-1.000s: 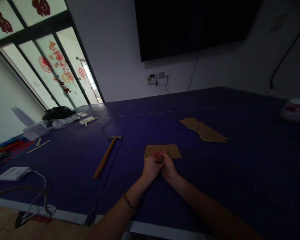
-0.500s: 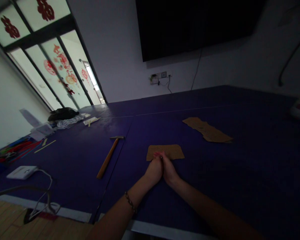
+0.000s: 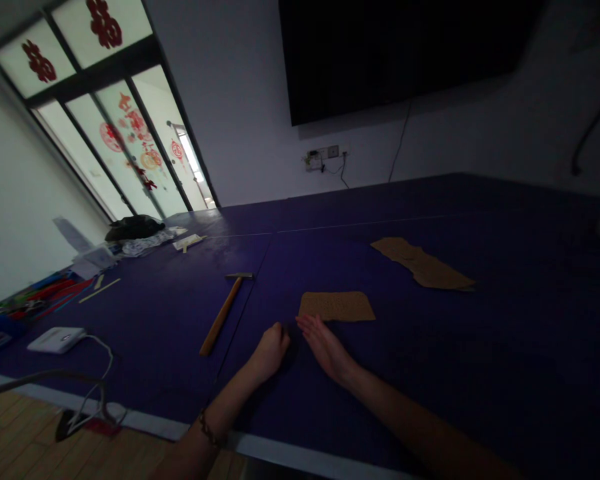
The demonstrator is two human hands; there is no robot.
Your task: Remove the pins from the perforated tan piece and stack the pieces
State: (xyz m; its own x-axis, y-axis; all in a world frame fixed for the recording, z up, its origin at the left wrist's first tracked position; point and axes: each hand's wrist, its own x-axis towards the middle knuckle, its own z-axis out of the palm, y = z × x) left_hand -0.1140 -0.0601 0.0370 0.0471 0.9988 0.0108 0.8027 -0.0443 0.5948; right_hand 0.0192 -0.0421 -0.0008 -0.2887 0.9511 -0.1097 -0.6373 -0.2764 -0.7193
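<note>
My left hand (image 3: 270, 350) is a loose fist just above the purple table, left of a small brown cardboard piece (image 3: 337, 305). Whatever it holds, if anything, is hidden inside the curled fingers. My right hand (image 3: 327, 347) lies open with its fingers stretched forward, their tips at the near left edge of the cardboard. Rows of small marks or holes show on that piece. To the left of my hands lies a hammer (image 3: 225, 313) with a wooden handle and a metal head.
A longer torn cardboard piece (image 3: 423, 263) rests farther back on the right. At the left are a white box-like device (image 3: 57, 340) with a cable, a blue bin (image 3: 0, 337) with colourful items, and a black bag (image 3: 134, 227). A dark screen (image 3: 405, 53) hangs above.
My hands have come apart. The left has moved left and back toward me as a fist, while the right has flattened near the cardboard's edge. The camera view has shifted slightly left.
</note>
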